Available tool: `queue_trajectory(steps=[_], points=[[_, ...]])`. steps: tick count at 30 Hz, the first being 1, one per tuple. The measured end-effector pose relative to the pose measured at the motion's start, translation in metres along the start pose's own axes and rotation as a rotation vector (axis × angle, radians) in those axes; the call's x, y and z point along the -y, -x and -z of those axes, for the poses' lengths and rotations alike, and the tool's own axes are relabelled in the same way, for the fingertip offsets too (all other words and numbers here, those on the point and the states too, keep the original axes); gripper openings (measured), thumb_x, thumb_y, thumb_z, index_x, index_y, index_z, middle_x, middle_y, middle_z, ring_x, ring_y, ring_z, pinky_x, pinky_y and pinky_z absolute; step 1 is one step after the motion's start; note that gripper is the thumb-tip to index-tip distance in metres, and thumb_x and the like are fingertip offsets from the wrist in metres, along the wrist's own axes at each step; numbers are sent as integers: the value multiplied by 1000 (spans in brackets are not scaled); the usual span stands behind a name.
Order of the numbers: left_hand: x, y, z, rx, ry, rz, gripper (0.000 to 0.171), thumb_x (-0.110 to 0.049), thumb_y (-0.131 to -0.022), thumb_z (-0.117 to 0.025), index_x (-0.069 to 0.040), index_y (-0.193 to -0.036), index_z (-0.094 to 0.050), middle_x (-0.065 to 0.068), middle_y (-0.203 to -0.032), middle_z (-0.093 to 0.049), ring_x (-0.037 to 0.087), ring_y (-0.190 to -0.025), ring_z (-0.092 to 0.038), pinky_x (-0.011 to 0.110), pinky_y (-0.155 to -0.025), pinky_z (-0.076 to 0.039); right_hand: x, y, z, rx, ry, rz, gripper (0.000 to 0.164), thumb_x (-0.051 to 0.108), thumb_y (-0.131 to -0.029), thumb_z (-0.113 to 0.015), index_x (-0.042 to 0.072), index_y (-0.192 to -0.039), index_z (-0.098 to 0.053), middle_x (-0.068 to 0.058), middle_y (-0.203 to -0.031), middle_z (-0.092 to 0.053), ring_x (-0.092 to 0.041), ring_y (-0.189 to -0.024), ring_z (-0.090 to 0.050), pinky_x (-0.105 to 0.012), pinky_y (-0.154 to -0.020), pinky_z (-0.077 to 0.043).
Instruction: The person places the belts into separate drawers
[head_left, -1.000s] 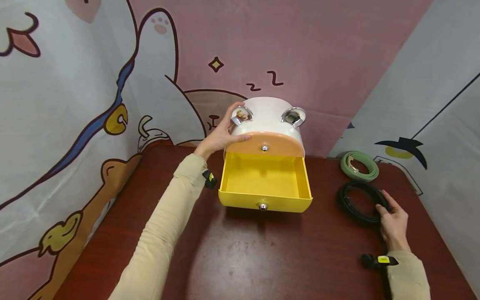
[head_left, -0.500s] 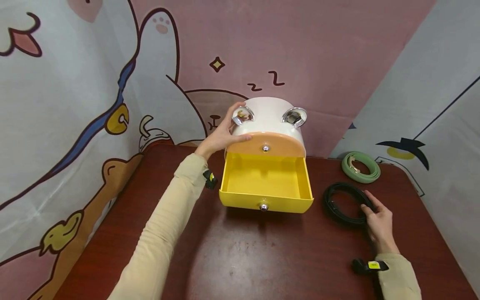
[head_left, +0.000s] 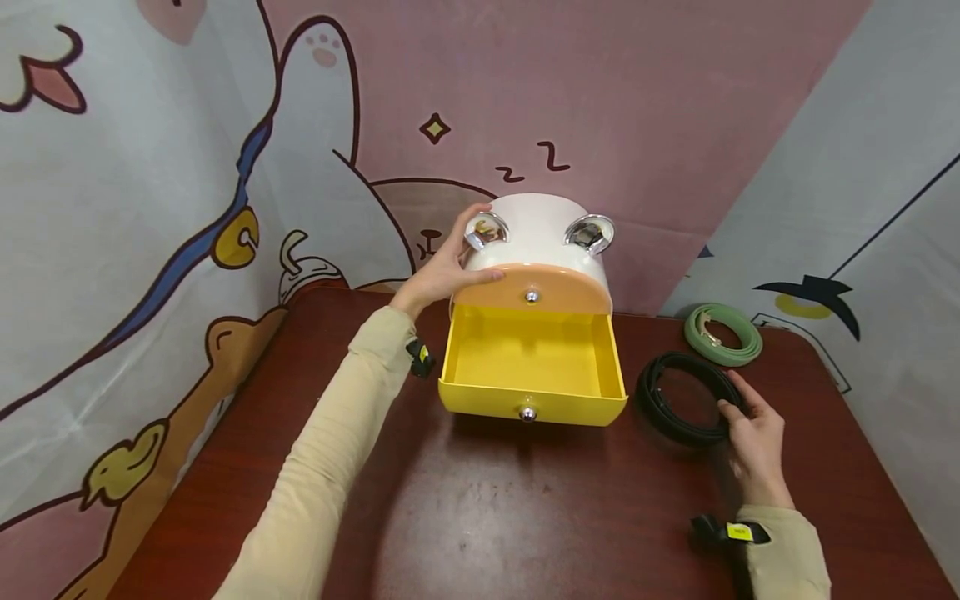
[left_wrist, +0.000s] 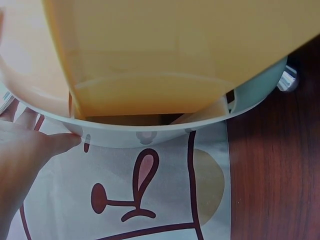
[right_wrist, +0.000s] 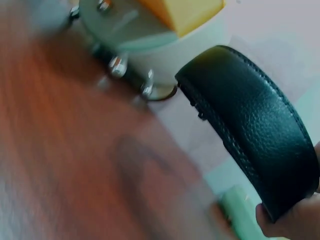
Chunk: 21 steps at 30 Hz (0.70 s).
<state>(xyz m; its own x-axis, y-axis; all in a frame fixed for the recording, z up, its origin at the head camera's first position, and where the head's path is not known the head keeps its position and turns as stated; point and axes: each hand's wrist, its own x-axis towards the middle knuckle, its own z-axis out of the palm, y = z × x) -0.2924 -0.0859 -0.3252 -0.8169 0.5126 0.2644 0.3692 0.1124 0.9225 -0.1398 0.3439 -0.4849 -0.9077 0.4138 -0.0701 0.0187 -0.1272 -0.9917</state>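
A white drawer box with shiny round ears stands at the back of the table. Its yellow drawer is pulled far out and holds nothing; the peach drawer above it is closed. My left hand grips the box's upper left side, the thumb lying across the front edge and the other fingers behind an ear. To the right of the yellow drawer, my right hand pinches a coiled black leather belt between thumb and fingers. In the right wrist view the belt is raised over the table, stitching visible along its edge.
A coiled green belt with a gold buckle lies at the back right of the reddish-brown table. Cartoon-printed cloth hangs close behind the table and along both sides. Green material with a shiny knob shows lower on the box.
My right hand has carried the black belt left, from near the green belt toward the yellow drawer, and raised it slightly. My left hand has stayed on the box.
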Motion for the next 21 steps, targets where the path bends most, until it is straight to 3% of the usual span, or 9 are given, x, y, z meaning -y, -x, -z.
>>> queue_trajectory(steps=[8,15,21], points=[[-1,0,0,0,1,-15,93,-4,-83,-75,-21,-152,-15,1,-158,-11,32,-143,-17,47,-113,-17,26,17,-13,20,-183,-35,54,-7,-96,-49,15,-145,-45,-15,-148,-28,0,-106,-56,-14,-69,-50],[-1,-1,-1,3,9,-4,93,-5,-83,-76,-23,-152,-15,2,-159,-9,34,-144,-14,47,-113,-17,48,28,-31,35,-269,-29,54,-11,-95,-48,14,-143,-47,-15,-151,-23,-13,-131,-38,-15,-81,-47],[-2,1,-1,-1,-7,11,94,-6,-84,-76,-24,-152,-15,0,-159,-9,26,-144,-17,44,-113,-18,66,35,-46,20,-332,30,54,-14,-94,-47,11,-141,-50,-14,-152,-23,-15,-134,-35,-14,-82,-46]])
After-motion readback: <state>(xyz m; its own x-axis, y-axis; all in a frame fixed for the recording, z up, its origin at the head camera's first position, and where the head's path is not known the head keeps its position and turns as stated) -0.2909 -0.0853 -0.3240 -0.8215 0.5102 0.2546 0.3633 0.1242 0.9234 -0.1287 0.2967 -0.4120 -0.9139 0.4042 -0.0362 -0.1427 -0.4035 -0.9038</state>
